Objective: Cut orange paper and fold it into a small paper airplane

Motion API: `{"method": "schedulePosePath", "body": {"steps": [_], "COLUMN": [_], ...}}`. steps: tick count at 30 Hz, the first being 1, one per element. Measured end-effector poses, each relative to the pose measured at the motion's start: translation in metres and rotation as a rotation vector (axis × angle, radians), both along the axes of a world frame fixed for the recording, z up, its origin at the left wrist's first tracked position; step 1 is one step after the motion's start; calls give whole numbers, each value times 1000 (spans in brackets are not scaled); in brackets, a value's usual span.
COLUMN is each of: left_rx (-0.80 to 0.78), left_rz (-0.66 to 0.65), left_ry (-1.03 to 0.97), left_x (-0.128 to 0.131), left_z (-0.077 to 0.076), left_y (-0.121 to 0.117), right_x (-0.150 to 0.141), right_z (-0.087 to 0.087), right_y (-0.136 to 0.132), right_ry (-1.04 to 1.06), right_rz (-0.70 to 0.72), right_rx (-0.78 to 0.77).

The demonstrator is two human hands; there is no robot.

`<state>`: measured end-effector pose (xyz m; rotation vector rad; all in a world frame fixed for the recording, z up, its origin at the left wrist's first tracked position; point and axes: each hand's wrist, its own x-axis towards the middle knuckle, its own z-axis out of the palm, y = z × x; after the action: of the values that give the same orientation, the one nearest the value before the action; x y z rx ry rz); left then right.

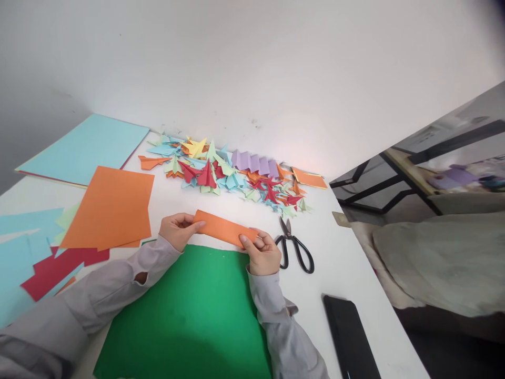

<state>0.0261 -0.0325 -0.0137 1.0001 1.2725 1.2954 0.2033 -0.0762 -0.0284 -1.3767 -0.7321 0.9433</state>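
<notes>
A long, flat strip of orange paper (224, 229), matte and smooth with crisp straight edges, is hanging between both hands just above the far edge of a large green sheet (197, 310). The left hand (178, 230) is pinching the strip's left end, thumb lying on top and the other fingers curled beneath. The right hand (263, 253) is clamping the right end, thumb pressing down on the paper and the remaining fingers folded under it. Both wrists are lying low over the white table (347, 252), grey sleeves reaching back toward the body. Just right of the right hand's fingers black-handled scissors (294, 246) are lying shut. Beyond the fingertips a heap of small, sharply creased folded paper shapes (232, 176) is spreading out in many colours.
</notes>
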Motion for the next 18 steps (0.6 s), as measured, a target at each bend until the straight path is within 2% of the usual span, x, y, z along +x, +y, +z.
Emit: {"method": "schedulePosePath", "body": {"steps": [7, 10, 13, 15, 18], "left_rx": [-12, -13, 10, 158, 625], "left_rz": [49, 90, 78, 80, 97], "left_ry": [70, 141, 157, 304, 785], "left_x": [-1, -1, -6, -11, -13], "left_z": [-2, -5, -9, -9, -6], "left_y": [1, 3, 7, 7, -4], "right_x": [-1, 0, 2, 2, 4], "right_z": [-5, -9, -11, -12, -13], "right_y": [0, 3, 7, 9, 12], "right_ry": [-24, -169, -347, -412, -425], "right_rz": [-58, -80, -67, -47, -14], "right_rx": [17, 17, -9, -28, -47]}}
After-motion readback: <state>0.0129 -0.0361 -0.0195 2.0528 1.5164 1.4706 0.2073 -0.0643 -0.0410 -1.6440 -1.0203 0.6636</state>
